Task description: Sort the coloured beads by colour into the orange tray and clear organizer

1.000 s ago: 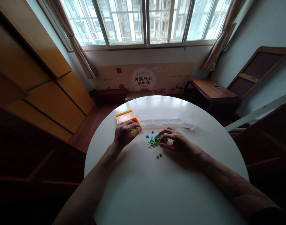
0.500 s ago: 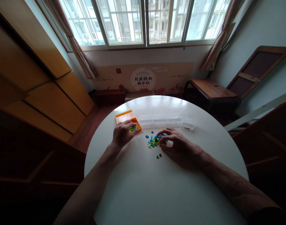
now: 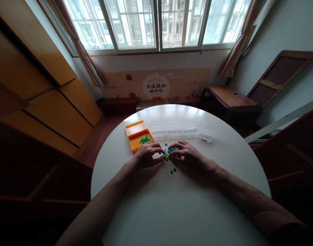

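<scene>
A small pile of blue, green, yellow and dark toy bricks (image 3: 167, 155) lies on the white round table (image 3: 182, 205). At its left edge is my left hand (image 3: 150, 153), fingers curved and thumb and index tips slightly apart. My right hand (image 3: 188, 153) reaches into the pile from the right, fingers bent and apart, covering part of it. I see no brick held in either hand. Behind my left hand sits an orange box (image 3: 134, 145) with its lid opened back. Several green bricks (image 3: 145, 139) lie inside it.
A clear divided plastic case (image 3: 174, 131) stands behind the pile, with a small clear piece (image 3: 205, 136) at its right end. One blue brick (image 3: 166, 144) lies beyond the pile. A green brick (image 3: 171, 172) and a dark brick (image 3: 174, 169) lie nearer me.
My left hand has moved right and nearer, from over the orange box to the pile's left edge, uncovering the green bricks inside the box. My right hand has shifted slightly left among the bricks.
</scene>
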A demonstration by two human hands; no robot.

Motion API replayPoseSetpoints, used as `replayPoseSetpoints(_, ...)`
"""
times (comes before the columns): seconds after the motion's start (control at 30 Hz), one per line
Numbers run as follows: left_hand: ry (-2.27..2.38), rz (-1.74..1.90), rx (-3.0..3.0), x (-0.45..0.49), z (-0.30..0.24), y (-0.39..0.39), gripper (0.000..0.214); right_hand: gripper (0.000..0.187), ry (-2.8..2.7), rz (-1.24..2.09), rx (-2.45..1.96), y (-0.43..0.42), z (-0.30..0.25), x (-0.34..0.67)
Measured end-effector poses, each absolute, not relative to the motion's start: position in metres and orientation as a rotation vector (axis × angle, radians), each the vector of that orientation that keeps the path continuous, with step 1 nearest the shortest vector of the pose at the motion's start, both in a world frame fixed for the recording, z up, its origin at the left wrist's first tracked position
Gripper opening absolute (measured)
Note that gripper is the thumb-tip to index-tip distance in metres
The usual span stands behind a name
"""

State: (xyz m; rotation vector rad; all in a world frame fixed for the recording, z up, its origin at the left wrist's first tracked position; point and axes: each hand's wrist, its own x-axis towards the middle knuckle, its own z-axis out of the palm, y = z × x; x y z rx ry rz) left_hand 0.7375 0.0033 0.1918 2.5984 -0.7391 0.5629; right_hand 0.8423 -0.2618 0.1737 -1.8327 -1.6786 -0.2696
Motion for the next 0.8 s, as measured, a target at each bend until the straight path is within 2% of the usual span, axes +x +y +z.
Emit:
replayPoseSetpoints(0.4, -0.774, 0.644, 2.545, 0.736, 0.196, -0.005, 0.015, 0.006, -1.535, -0.238, -1.752, -0.261, 0.175, 0.841)
replayPoseSetpoints(0.8, -0.753, 0.900, 2.573, 0.742, 0.188, -0.024, 0.019, 0.019, -1.198, 0.135, -1.542, -0.264, 0.176, 0.848)
